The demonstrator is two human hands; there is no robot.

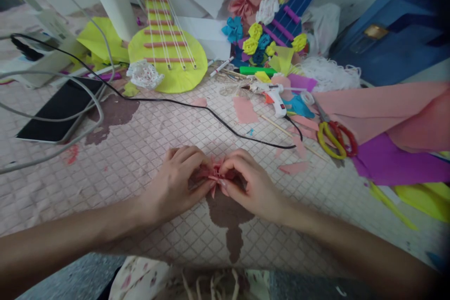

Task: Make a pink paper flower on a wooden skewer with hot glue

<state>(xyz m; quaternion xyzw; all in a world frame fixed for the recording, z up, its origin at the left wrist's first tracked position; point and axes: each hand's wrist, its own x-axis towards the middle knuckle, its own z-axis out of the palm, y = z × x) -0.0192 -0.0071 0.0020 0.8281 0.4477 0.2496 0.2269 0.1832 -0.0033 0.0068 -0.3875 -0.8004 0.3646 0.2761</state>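
Observation:
Between my two hands is a small pink paper flower (215, 173), its pointed petals sticking out around a darker centre. My left hand (184, 173) pinches it from the left with thumb and fingertips. From the right, my right hand (248, 180) grips the other side, thumb below and fingers curled at the centre. Part of the flower is hidden by my fingers. Both hands rest close to the front of the quilted tablecloth (158, 126), above a brown worn patch (228, 215).
A white glue gun (279, 102), scissors (335, 139) and pink paper scraps (245, 109) lie to the right. A black cable (168, 100) crosses beyond my hands. At the back stand a yellow paper guitar (168, 56) and paper flowers (255, 37). A tablet-like device (59, 110) lies left.

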